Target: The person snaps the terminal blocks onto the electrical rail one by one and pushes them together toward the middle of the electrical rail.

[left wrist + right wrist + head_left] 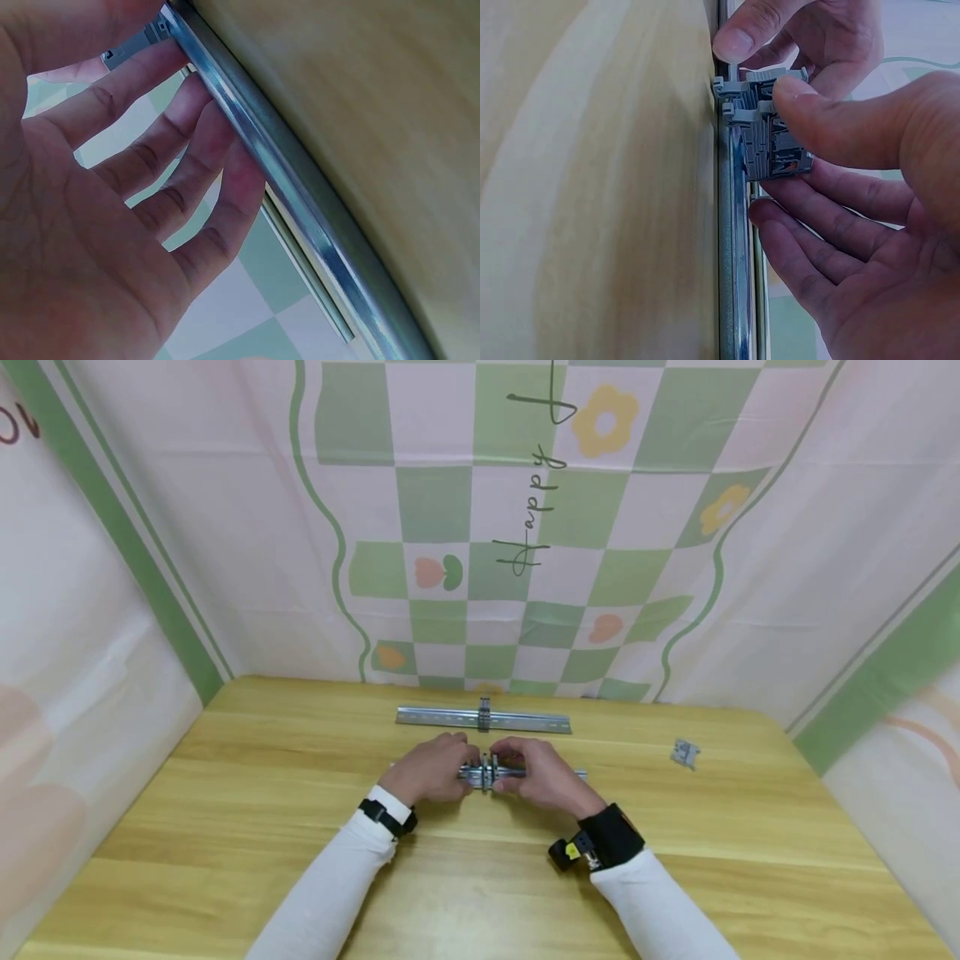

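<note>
A silvery slotted DIN rail (pixel 581 773) lies across the table in front of me, with two grey terminal blocks near its middle. In the head view my left hand (pixel 435 770) is left of the blocks, its thumb and fingers on either side of the rail (pixel 255 142). The fingertips touch the rail's far side in the left wrist view. My right hand (pixel 546 775) pinches the nearer terminal block (pixel 769 142) between thumb and fingers, beside the other block (pixel 739 86). How the blocks' feet sit on the rail is partly hidden.
Behind, a second DIN rail (pixel 435 717) lies parallel, carrying several grey terminal blocks (pixel 483 714). A loose grey piece (pixel 685 753) is on the wooden table (pixel 750 827) at the right. A patterned cloth (pixel 517 510) hangs along the table's back edge.
</note>
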Demonstrator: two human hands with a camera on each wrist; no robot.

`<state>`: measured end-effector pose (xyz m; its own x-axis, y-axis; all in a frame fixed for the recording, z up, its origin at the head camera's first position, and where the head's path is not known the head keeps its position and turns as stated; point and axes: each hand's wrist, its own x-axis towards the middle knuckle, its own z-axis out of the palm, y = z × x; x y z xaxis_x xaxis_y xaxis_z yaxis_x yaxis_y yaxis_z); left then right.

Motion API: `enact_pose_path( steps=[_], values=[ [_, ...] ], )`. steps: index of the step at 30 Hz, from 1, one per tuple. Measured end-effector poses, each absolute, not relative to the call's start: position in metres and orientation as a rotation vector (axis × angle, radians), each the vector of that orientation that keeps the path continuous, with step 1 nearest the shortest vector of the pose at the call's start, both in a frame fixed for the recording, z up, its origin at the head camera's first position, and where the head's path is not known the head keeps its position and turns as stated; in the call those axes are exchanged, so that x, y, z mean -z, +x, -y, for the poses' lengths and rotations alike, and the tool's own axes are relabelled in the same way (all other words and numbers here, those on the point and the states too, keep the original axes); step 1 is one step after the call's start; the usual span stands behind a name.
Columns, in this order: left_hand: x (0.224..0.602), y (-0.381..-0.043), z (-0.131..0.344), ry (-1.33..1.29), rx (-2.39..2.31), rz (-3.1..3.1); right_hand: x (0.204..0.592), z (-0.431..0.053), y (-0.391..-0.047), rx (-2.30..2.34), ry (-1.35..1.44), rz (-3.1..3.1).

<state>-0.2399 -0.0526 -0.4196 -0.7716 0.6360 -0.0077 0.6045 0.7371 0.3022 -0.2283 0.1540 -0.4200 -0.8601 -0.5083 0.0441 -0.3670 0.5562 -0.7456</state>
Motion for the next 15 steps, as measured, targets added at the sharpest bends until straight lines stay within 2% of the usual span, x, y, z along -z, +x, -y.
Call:
enact_pose_path(
  steps=[15],
  values=[
    [0.4194,-0.2388,0.0522,0.993,-0.445,-2.818,0.4196,-0.1539,-0.2272,1.19,-0.731,-2.624]
  ],
)
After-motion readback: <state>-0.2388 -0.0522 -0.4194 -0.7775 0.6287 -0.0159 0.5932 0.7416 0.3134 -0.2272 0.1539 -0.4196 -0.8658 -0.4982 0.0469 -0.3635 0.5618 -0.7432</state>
